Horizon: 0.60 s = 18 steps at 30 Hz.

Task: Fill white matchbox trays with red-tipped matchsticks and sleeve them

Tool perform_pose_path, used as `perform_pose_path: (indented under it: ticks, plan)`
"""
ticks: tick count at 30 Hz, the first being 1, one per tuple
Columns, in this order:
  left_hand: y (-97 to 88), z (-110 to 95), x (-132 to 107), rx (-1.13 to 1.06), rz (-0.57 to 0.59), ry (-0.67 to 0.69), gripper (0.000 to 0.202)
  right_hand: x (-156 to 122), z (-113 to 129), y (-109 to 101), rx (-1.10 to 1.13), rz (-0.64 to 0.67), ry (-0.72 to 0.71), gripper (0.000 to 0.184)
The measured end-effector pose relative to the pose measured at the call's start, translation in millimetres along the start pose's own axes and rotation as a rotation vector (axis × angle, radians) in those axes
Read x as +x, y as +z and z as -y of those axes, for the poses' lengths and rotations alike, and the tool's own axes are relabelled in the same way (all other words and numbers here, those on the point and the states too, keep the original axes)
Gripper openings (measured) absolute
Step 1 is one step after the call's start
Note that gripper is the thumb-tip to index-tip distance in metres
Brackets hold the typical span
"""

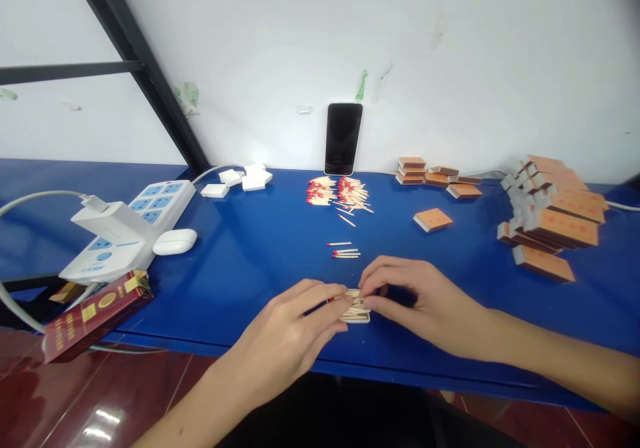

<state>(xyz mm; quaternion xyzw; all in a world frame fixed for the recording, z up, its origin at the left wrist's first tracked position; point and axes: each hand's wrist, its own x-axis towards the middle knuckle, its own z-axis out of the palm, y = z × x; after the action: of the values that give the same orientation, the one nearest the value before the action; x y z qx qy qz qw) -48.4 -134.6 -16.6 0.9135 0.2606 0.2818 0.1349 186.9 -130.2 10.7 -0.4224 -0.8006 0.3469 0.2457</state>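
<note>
A small white matchbox tray (362,321) filled with wooden matches (356,311) lies near the table's front edge. My left hand (295,325) is closed around the tray's left end, its fingers covering most of the red heads. At the opposite end my right hand (427,301) pinches at the bare match ends with thumb and fingertips. Just beyond the tray lie several loose matches (347,254). Two heaps of red-tipped matches, a left heap (321,191) and a right heap (353,193), sit farther back.
An orange matchbox (433,220) lies right of the heaps, with a large matchbox pile (555,208) beyond. A black phone (343,139) leans on the wall. White trays (254,179), a power strip (163,201), an earbud case (175,241) and a red carton (97,315) occupy the left.
</note>
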Motion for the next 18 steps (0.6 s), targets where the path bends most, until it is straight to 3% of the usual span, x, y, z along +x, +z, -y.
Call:
perform_pose_path:
  ticks: [7, 18]
  plan:
    - [-3.6, -3.5, 4.5, 0.051, -0.001, 0.051, 0.031, 10.8, 2.0, -3.8, 0.272, 0.125, 0.262, 0.013]
    - [-2.8, -2.9, 6.5, 0.057, 0.012, 0.070, 0.027, 17.9, 5.3, -13.3, 0.291, 0.238, 0.313, 0.014]
